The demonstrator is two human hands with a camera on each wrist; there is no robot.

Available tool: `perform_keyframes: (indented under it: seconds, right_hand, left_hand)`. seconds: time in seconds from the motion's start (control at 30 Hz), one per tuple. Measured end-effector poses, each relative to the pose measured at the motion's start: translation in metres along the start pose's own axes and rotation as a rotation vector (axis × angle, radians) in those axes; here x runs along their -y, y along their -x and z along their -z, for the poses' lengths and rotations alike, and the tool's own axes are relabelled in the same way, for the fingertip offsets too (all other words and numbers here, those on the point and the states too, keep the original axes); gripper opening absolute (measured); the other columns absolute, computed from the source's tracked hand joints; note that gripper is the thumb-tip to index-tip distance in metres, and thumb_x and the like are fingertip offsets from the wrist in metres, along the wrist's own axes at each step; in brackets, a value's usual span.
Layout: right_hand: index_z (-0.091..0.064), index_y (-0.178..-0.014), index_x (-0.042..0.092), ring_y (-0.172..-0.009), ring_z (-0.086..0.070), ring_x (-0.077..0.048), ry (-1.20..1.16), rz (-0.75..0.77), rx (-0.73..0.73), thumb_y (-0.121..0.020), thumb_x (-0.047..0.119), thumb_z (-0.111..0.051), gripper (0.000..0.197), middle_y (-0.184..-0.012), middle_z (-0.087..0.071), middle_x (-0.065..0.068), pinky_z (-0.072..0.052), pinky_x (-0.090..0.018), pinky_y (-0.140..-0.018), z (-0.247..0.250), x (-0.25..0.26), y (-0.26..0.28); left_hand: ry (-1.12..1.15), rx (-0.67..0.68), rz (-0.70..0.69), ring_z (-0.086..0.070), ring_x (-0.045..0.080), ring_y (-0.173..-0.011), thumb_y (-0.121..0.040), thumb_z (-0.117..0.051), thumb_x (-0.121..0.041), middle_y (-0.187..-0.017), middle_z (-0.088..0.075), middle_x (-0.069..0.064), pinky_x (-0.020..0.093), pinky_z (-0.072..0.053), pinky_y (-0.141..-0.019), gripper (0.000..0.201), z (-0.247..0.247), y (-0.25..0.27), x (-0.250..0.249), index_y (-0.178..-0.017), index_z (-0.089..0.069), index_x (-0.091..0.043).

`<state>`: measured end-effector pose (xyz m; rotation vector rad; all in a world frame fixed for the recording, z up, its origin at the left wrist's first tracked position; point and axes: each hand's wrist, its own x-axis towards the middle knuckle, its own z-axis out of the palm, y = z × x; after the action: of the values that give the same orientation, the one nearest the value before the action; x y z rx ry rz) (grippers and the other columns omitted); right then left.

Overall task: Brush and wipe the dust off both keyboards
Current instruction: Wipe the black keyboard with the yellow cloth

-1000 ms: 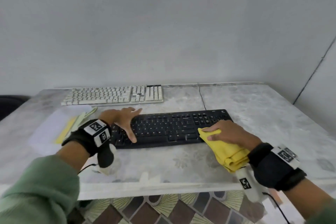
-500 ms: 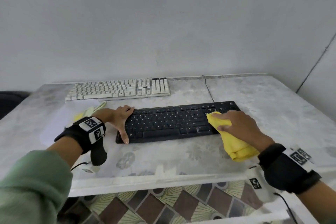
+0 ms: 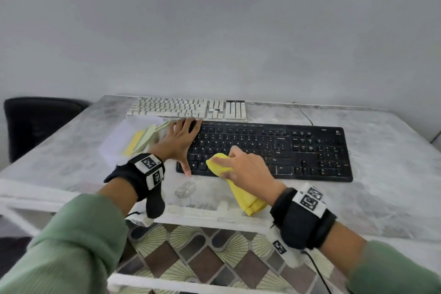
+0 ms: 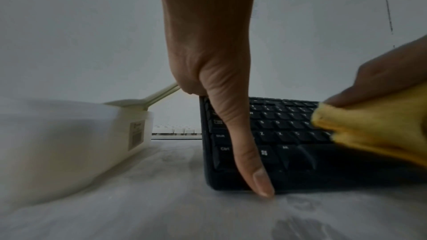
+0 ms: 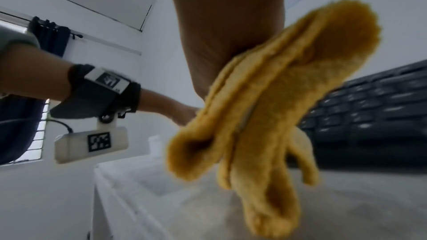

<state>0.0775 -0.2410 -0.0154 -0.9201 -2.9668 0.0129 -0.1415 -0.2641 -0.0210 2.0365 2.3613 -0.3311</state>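
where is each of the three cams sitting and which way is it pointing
Head: worn on the head, looks forward and down at the table, both keyboards, left hand and right hand.
Left wrist: low on the table, looks along the thumb at the black keyboard.
Right wrist: under the wrist, looks along the yellow cloth; the other forearm shows.
All three share the black keyboard and cloth.

There are two keyboards on one table (image 3: 381,174): a black keyboard (image 3: 298,148) in the middle of the picture and a white keyboard (image 3: 181,107) above it. There is one yellow cloth (image 3: 245,196), one see-through box (image 3: 119,141) at the left, and one dark chair (image 3: 35,122) at the far left.
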Motion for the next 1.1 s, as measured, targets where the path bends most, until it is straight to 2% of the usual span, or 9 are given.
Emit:
perform_keyframes:
  seconds: [0.1, 0.2, 0.43, 0.57, 0.73, 0.93, 1.0, 1.07, 1.1]
  right_hand:
    - [-0.043, -0.133, 0.035, -0.059, -0.048, -0.025, 0.110, 0.016, 0.053, -0.096, 0.025, -0.044, 0.039, -0.122, -0.041, -0.012, -0.030, -0.029, -0.054, -0.009, 0.011, -0.011]
    - [-0.038, -0.135, 0.036, -0.045, -0.028, -0.016, 0.162, -0.028, 0.059, -0.095, 0.011, -0.044, 0.048, -0.136, -0.034, -0.018, -0.018, -0.027, -0.043, -0.023, 0.000, -0.006]
    - [-0.042, -0.132, 0.040, -0.046, -0.029, -0.015, 0.157, -0.265, 0.065, -0.095, 0.018, -0.045, 0.043, -0.127, -0.038, -0.014, -0.013, -0.026, -0.044, -0.021, -0.036, 0.033]
    - [-0.048, -0.128, 0.036, -0.052, -0.037, -0.019, 0.053, -0.282, 0.020, -0.095, 0.025, -0.045, 0.034, -0.104, -0.035, -0.008, -0.027, -0.027, -0.052, -0.013, -0.017, 0.028]
    - [-0.036, -0.136, 0.031, -0.048, -0.031, -0.017, 0.065, -0.128, -0.018, -0.097, 0.019, -0.043, 0.041, -0.135, -0.033, -0.019, -0.016, -0.028, -0.044, -0.022, 0.032, -0.002]
    - [-0.033, -0.138, 0.032, -0.044, -0.026, -0.014, 0.123, -0.226, -0.014, -0.091, 0.000, -0.037, 0.057, -0.138, -0.029, -0.023, -0.018, -0.026, -0.043, -0.025, 0.017, 0.007]
    - [-0.042, -0.133, 0.037, -0.041, -0.020, -0.013, 0.162, -0.277, -0.057, -0.088, 0.005, -0.050, 0.055, -0.127, -0.041, -0.021, -0.012, -0.024, -0.041, -0.032, -0.011, 0.020]
    - [-0.057, -0.116, 0.044, -0.038, -0.005, -0.011, 0.217, -0.348, -0.137, -0.071, 0.015, -0.075, 0.057, -0.105, -0.055, -0.017, -0.001, -0.022, -0.042, -0.031, -0.025, 0.032]
    - [-0.057, -0.116, 0.046, -0.039, -0.005, -0.011, 0.229, -0.361, -0.136, -0.071, 0.017, -0.076, 0.056, -0.105, -0.055, -0.016, -0.001, -0.022, -0.042, -0.029, -0.026, 0.035]
  left_hand:
    - [-0.016, -0.029, 0.017, 0.004, 0.035, -0.142, -0.042, -0.088, -0.059, -0.153, 0.004, 0.015, 0.055, -0.003, -0.114, 0.158, 0.002, 0.004, -0.002, -0.149, 0.019, -0.012]
    - [-0.002, -0.018, 0.030, 0.007, 0.037, -0.143, -0.044, -0.088, -0.057, -0.154, 0.007, 0.016, 0.057, -0.003, -0.116, 0.157, 0.002, 0.007, -0.004, -0.148, 0.020, -0.013]
    - [0.014, -0.065, 0.025, 0.005, 0.038, -0.143, -0.043, -0.088, -0.057, -0.154, 0.004, 0.016, 0.057, -0.002, -0.115, 0.156, -0.001, 0.010, -0.004, -0.149, 0.017, -0.011]
    - [0.000, -0.089, 0.020, 0.001, 0.038, -0.141, -0.042, -0.088, -0.058, -0.152, 0.001, 0.016, 0.055, -0.004, -0.114, 0.156, -0.003, 0.011, -0.002, -0.149, 0.015, -0.010]
    - [-0.019, -0.098, -0.003, -0.004, 0.037, -0.139, -0.041, -0.087, -0.062, -0.150, -0.003, 0.016, 0.050, -0.007, -0.114, 0.156, -0.004, 0.007, 0.000, -0.150, 0.013, -0.011]
    - [0.018, -0.119, -0.057, -0.004, 0.038, -0.139, -0.042, -0.087, -0.061, -0.150, -0.004, 0.017, 0.047, -0.005, -0.115, 0.155, -0.006, 0.003, 0.006, -0.150, 0.012, -0.009]
    - [0.056, -0.102, -0.078, 0.000, 0.038, -0.140, -0.044, -0.088, -0.059, -0.150, -0.002, 0.018, 0.045, -0.001, -0.116, 0.155, -0.006, 0.002, 0.008, -0.150, 0.013, -0.009]
    - [0.078, -0.090, -0.089, 0.002, 0.037, -0.140, -0.044, -0.088, -0.058, -0.150, -0.001, 0.018, 0.044, 0.000, -0.116, 0.155, -0.006, 0.003, 0.008, -0.149, 0.015, -0.009]
    - [0.074, -0.092, -0.090, 0.001, 0.037, -0.140, -0.044, -0.088, -0.059, -0.149, -0.002, 0.018, 0.044, -0.001, -0.116, 0.155, -0.006, 0.003, 0.009, -0.149, 0.015, -0.009]
